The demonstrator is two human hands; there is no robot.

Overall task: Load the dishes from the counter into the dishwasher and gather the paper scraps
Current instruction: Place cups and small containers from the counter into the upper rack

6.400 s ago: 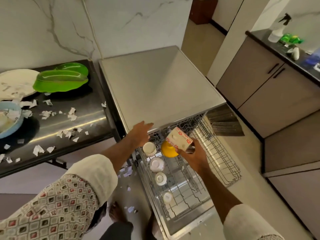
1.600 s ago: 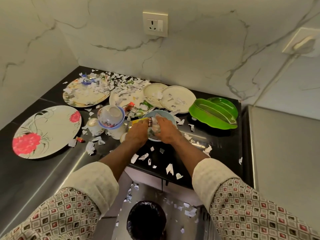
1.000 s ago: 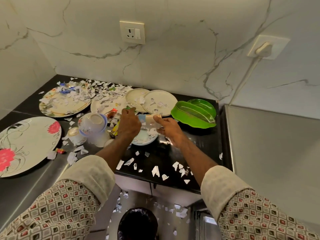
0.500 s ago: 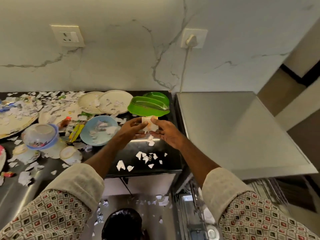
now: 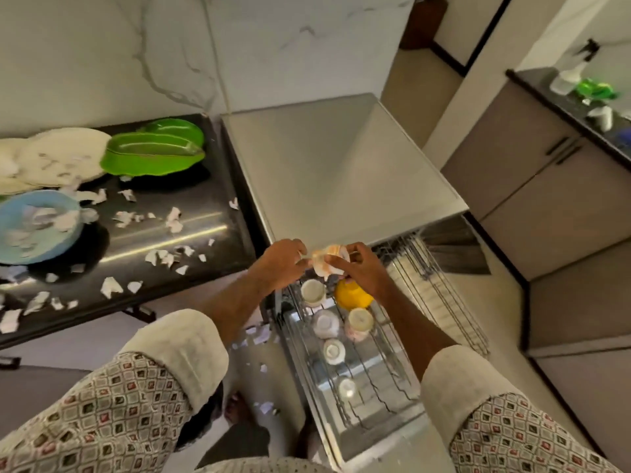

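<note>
1. L hand (image 5: 280, 264) & R hand (image 5: 363, 273): both meet at frame ctr, just above the back end of the pulled-out rack (image 5: 440, 302). Arms reach fwd from patterned sleeves (image 5: 102, 414) w/ cream cuffs.
2. Small cup (image 5: 328, 260): pale w/ orange marks, motion-blurred. It is held between the two hands. L fingertips pinch its left side; R fingers curl over its right side. Whether it is tilted or upright cannot be told.
3. Dishwasher (image 5: 334, 165): steel-grey top, set just R of the counter (image 5: 205, 199). The rack is drawn out toward the viewer.
4. Rack contents: yellow bowl (image 5: 353, 296) directly below the R hand; a white cup (image 5: 312, 291) beside it on the L; four more pale cups (image 5: 326, 323) in rows nearer the viewer. The rack's R half holds bare wire only.
5. Counter (dark, glossy): green leaf-shaped dishes (image 5: 153, 151) at the back edge, one partly over the other; white plates (image 5: 51, 158) to their L; blue bowl (image 5: 37, 227) at the L edge, w/ torn paper inside.
6. Paper scraps (image 5: 174, 220): strewn across the counter front & ctr; a few more lie on the floor (image 5: 246, 373) beside the rack.
7. Far R: second counter (image 5: 546, 93) w/ a spray bottle (image 5: 570, 76) & green item, too small to identify, above grey cabinets (image 5: 546, 186).
</note>
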